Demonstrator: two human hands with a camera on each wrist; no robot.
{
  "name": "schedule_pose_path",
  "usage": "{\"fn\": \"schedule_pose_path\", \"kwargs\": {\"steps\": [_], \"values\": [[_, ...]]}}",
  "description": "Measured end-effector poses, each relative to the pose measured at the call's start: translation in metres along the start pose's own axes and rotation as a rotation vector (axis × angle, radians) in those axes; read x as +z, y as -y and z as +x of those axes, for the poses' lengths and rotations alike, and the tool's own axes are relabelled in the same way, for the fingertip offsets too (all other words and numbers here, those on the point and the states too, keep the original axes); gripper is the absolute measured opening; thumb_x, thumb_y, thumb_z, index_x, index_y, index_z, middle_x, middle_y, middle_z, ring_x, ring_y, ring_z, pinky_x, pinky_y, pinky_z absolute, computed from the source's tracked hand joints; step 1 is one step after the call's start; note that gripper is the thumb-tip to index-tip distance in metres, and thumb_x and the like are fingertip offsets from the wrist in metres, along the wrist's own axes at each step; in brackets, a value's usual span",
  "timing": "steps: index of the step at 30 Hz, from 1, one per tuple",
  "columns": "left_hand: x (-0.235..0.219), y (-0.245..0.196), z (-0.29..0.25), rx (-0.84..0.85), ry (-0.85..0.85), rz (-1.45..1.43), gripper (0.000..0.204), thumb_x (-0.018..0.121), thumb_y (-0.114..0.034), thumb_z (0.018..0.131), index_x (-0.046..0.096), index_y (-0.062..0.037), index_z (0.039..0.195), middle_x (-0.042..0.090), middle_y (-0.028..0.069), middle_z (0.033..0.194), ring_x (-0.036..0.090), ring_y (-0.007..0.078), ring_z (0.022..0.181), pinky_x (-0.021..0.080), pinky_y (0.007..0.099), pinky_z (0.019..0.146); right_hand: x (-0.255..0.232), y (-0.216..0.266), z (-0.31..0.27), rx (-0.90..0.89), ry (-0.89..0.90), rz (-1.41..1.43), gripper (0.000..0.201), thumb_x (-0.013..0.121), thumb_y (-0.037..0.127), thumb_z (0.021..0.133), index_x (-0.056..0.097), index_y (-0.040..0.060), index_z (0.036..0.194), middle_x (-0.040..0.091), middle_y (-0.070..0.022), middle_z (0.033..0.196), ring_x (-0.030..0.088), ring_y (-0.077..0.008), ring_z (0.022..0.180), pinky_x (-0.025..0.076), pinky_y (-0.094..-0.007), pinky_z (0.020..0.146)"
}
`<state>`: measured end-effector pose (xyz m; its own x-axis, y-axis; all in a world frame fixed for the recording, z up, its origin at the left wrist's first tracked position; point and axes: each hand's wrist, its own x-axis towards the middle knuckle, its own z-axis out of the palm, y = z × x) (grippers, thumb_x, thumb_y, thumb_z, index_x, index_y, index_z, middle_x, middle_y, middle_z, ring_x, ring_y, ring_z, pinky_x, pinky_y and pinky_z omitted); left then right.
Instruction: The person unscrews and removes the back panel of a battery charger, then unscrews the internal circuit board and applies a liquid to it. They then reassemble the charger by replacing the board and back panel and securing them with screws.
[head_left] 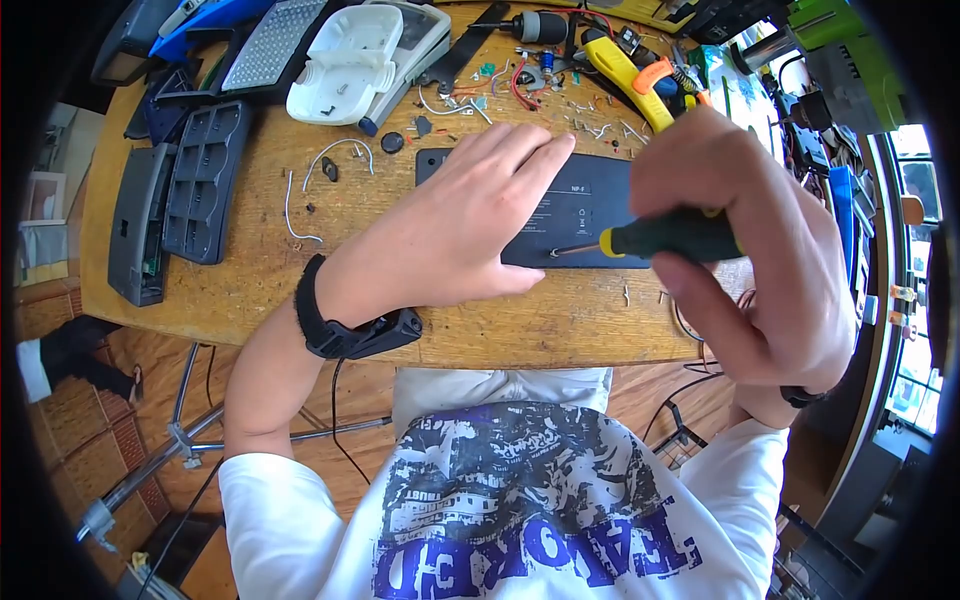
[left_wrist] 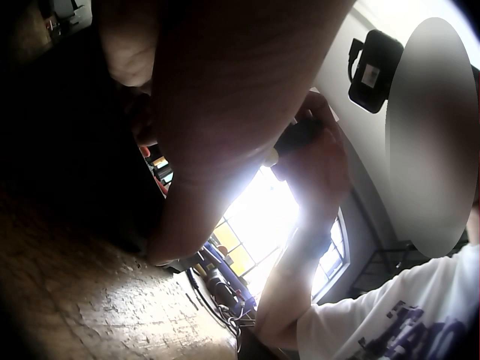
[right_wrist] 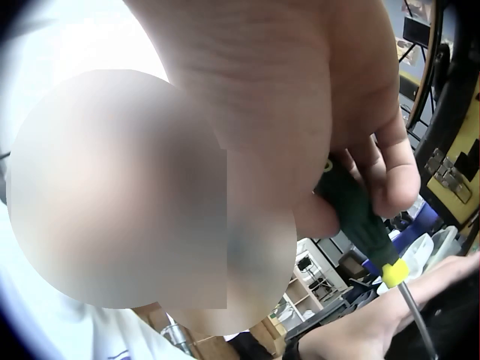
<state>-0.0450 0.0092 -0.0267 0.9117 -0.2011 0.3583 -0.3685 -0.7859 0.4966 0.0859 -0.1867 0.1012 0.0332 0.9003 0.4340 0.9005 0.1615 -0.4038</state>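
Note:
My left hand (head_left: 470,215) lies across a flat black casing (head_left: 598,185) printed "NP-F", with its fingers stretched over the top and the thumb along the front edge. In my right hand (head_left: 770,230) I grip a screwdriver (head_left: 672,238) by its dark green handle with yellow ends. Its metal shaft points left, and the tip meets the casing near its front edge, just right of my left thumb. From the right wrist view, fingers and thumb wrap the screwdriver (right_wrist: 358,214). The left wrist view is dark, with the casing's underside side in shadow.
Dark plastic shells (head_left: 207,180) stand at the left. A white open case (head_left: 345,65) sits behind, near a round black disc (head_left: 392,142) and a bent wire (head_left: 290,205). Loose screws, wires and a yellow tool (head_left: 625,80) crowd the back. The wooden table (head_left: 480,325) ends close to the body.

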Motion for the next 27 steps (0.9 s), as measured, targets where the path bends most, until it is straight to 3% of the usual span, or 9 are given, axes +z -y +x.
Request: {"fn": "schedule_pose_path", "kwargs": {"steps": [6, 9, 11, 12, 15, 17, 20, 23, 27], "values": [[-0.003, -0.001, 0.002, -0.002, 0.02, 0.003, 0.097, 0.091, -0.022, 0.075, 0.045, 0.0183, 0.15, 0.054, 0.0285, 0.142, 0.053, 0.0429, 0.136, 0.043, 0.0488, 0.118, -0.003, 0.004, -0.002, 0.022, 0.13, -0.25, 0.026, 0.085, -0.003, 0.082, 0.068, -0.0045, 0.102, 0.066, -0.0135, 0.092, 0.066, -0.0245, 0.077, 0.052, -0.0323, 0.069], [-0.003, -0.001, 0.001, 0.001, 0.018, 0.005, 0.096, 0.091, -0.022, 0.075, 0.045, 0.0185, 0.149, 0.055, 0.0286, 0.142, 0.054, 0.0428, 0.135, 0.044, 0.0488, 0.118, 0.005, 0.001, 0.002, 0.037, -0.036, 0.057, 0.03, 0.088, 0.0, 0.081, 0.067, -0.005, 0.102, 0.067, -0.0142, 0.092, 0.067, -0.0241, 0.078, 0.052, -0.0316, 0.068], [-0.002, 0.0, 0.001, 0.004, 0.009, 0.002, 0.096, 0.091, -0.022, 0.075, 0.045, 0.0185, 0.149, 0.055, 0.0285, 0.142, 0.054, 0.0426, 0.135, 0.044, 0.0488, 0.118, 0.0, 0.001, -0.003, 0.049, 0.048, 0.021, 0.035, 0.091, 0.004, 0.08, 0.066, -0.0054, 0.102, 0.067, -0.0145, 0.092, 0.067, -0.0239, 0.079, 0.051, -0.0309, 0.068], [-0.001, -0.001, 0.001, 0.001, 0.008, 0.0, 0.096, 0.091, -0.022, 0.075, 0.046, 0.0185, 0.149, 0.055, 0.0284, 0.141, 0.054, 0.0425, 0.135, 0.044, 0.0488, 0.118, -0.003, -0.004, 0.0, -0.075, 0.09, -0.063, 0.035, 0.091, 0.005, 0.08, 0.066, -0.005, 0.101, 0.067, -0.0145, 0.093, 0.067, -0.0229, 0.08, 0.05, -0.0299, 0.067], [0.0, 0.0, 0.001, -0.004, 0.005, -0.002, 0.095, 0.091, -0.023, 0.075, 0.046, 0.0182, 0.149, 0.055, 0.0281, 0.141, 0.054, 0.0422, 0.135, 0.044, 0.0487, 0.118, -0.014, 0.004, -0.004, -0.016, 0.207, -0.247, 0.034, 0.09, 0.005, 0.081, 0.065, -0.0051, 0.101, 0.066, -0.0144, 0.093, 0.066, -0.0218, 0.079, 0.049, -0.0299, 0.066], [-0.001, 0.0, 0.001, -0.004, 0.005, 0.0, 0.096, 0.091, -0.023, 0.075, 0.046, 0.0181, 0.149, 0.055, 0.028, 0.141, 0.054, 0.0421, 0.135, 0.044, 0.0487, 0.118, -0.008, 0.003, -0.002, -0.015, 0.189, -0.269, 0.035, 0.092, 0.009, 0.081, 0.066, -0.0038, 0.102, 0.066, -0.0125, 0.091, 0.065, -0.0211, 0.075, 0.048, -0.0297, 0.065], [-0.002, -0.001, 0.002, -0.011, 0.022, -0.007, 0.095, 0.091, -0.023, 0.076, 0.046, 0.018, 0.149, 0.055, 0.0282, 0.142, 0.054, 0.0423, 0.135, 0.044, 0.0489, 0.118, 0.001, -0.002, -0.001, 0.037, -0.037, 0.077, 0.037, 0.093, 0.015, 0.081, 0.067, -0.0021, 0.102, 0.067, -0.0097, 0.089, 0.063, -0.0198, 0.071, 0.049, -0.0287, 0.064], [-0.002, 0.0, 0.001, 0.001, 0.02, -0.005, 0.095, 0.091, -0.023, 0.076, 0.046, 0.0178, 0.149, 0.055, 0.0282, 0.142, 0.054, 0.0423, 0.135, 0.044, 0.0489, 0.118, -0.005, -0.003, -0.007, -0.013, 0.07, -0.189, 0.042, 0.097, 0.017, 0.077, 0.069, -0.0012, 0.102, 0.07, -0.008, 0.09, 0.068, -0.0178, 0.071, 0.051, -0.0279, 0.063], [-0.003, -0.001, 0.003, -0.01, 0.023, 0.007, 0.095, 0.09, -0.023, 0.076, 0.046, 0.0174, 0.149, 0.055, 0.028, 0.142, 0.054, 0.0422, 0.135, 0.044, 0.0483, 0.118, 0.005, -0.006, -0.01, 0.003, -0.003, -0.259, 0.049, 0.102, 0.027, 0.071, 0.07, -0.0001, 0.098, 0.07, -0.0051, 0.085, 0.067, -0.0177, 0.062, 0.052, -0.0271, 0.059]]}}
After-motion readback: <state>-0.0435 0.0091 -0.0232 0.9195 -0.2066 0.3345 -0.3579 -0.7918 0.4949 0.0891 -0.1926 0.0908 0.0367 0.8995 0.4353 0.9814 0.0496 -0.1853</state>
